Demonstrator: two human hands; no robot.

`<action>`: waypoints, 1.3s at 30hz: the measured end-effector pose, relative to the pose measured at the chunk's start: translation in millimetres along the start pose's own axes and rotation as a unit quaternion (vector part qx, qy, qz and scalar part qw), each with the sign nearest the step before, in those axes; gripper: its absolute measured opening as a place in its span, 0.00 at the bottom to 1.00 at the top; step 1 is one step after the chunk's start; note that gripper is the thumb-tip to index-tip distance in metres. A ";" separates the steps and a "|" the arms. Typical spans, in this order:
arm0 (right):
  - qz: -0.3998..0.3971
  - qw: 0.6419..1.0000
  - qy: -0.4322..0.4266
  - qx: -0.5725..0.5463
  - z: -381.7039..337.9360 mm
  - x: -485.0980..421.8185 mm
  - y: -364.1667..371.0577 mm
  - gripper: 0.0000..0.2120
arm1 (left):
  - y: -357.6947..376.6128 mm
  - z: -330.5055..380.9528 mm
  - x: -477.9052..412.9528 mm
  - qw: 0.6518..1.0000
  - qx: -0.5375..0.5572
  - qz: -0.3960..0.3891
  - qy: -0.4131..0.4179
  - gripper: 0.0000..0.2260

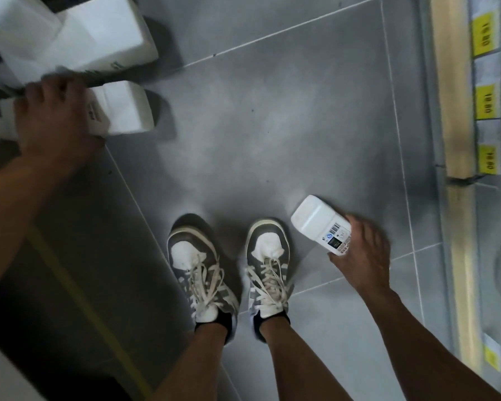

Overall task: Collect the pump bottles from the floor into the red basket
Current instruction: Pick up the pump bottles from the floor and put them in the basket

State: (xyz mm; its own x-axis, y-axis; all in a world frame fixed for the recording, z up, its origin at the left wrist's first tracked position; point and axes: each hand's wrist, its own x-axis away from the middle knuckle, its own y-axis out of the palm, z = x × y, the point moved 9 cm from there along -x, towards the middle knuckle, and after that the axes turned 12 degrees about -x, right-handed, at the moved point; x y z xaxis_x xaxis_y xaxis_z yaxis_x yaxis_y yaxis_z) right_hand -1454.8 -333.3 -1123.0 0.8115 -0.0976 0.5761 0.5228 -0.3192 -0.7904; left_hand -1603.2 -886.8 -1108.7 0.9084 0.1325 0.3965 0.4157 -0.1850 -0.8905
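My right hand grips a white pump bottle with a barcode label, held low over the grey tile floor beside my right shoe. My left hand grips another white bottle at the upper left; its top end is hidden under my fingers. Behind it lie more white bottles, blurred and bunched together. The red basket is not in view.
My two grey-and-white sneakers stand on the floor in the lower middle. A shelf edge with yellow price tags runs down the right side. A dark fixture with a yellowish line fills the lower left.
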 end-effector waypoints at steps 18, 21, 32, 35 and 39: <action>-0.055 0.992 0.103 -0.043 -71.5 53.4 -77.1 0.35 | -96.2 35.3 83.7 0.996 0.019 -0.078 0.046 0.39; -0.064 0.991 0.096 -0.067 -114.9 87.9 -131.5 0.35 | -162.4 30.0 122.0 0.993 0.022 -0.111 0.032 0.42; -0.026 0.995 0.019 -0.098 -272.8 226.7 -391.9 0.33 | -420.9 -28.2 289.4 0.971 0.098 -0.186 -0.111 0.38; -0.010 0.996 -0.005 -0.093 -310.5 270.6 -462.8 0.35 | -484.6 -53.0 343.7 0.950 0.178 -0.183 -0.181 0.39; 0.010 0.995 -0.013 -0.100 -330.5 309.3 -521.5 0.34 | -538.4 -76.6 396.4 0.927 0.246 -0.150 -0.239 0.40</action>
State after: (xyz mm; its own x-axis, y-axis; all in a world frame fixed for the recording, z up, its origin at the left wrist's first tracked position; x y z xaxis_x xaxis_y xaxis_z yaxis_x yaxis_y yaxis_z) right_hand -1562.6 -508.6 -463.8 0.8292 -0.0828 0.5528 0.4457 -0.4988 -0.7433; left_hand -1463.4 -809.2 -454.9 0.5833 0.5448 0.6025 0.4688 0.3799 -0.7974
